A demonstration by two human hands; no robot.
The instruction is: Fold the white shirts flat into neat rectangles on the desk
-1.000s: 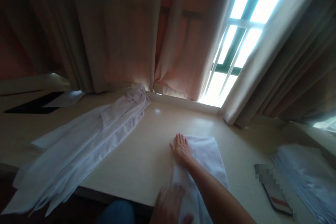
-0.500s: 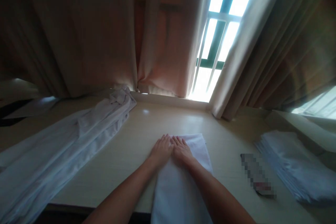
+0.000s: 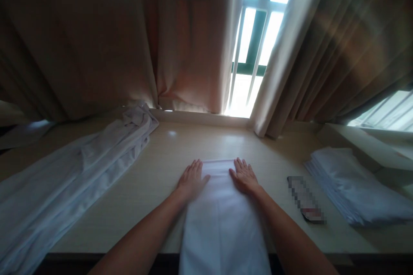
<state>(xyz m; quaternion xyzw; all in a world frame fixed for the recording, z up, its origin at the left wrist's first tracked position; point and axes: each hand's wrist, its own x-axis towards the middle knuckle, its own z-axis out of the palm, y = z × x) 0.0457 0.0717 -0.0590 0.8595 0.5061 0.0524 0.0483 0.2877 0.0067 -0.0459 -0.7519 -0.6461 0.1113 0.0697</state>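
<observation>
A long, folded white cloth garment (image 3: 219, 219) lies on the pale tabletop, its narrow far end away from me and its near end running over the table's front edge. My left hand (image 3: 192, 178) rests flat along the left side of that far end, fingers stretched, thumb on the fabric. On the opposite side my right hand (image 3: 244, 175) lies the same way, fingers spread and thumb pointing inward over the cloth. Neither hand grips anything. What kind of garment it is I cannot make out.
Long white garments (image 3: 97, 159) lie heaped on the left. At right sits a stack of folded white cloth (image 3: 358, 184), with a pixelated dark-edged object (image 3: 306, 200) beside it. Brown curtains (image 3: 106, 51) and a barred window (image 3: 251, 47) stand behind the table (image 3: 135, 210).
My hands have moved apart, from together near the upper left of the garment's far end to its two sides. The cloth now lies straighter, and the view has shifted slightly.
</observation>
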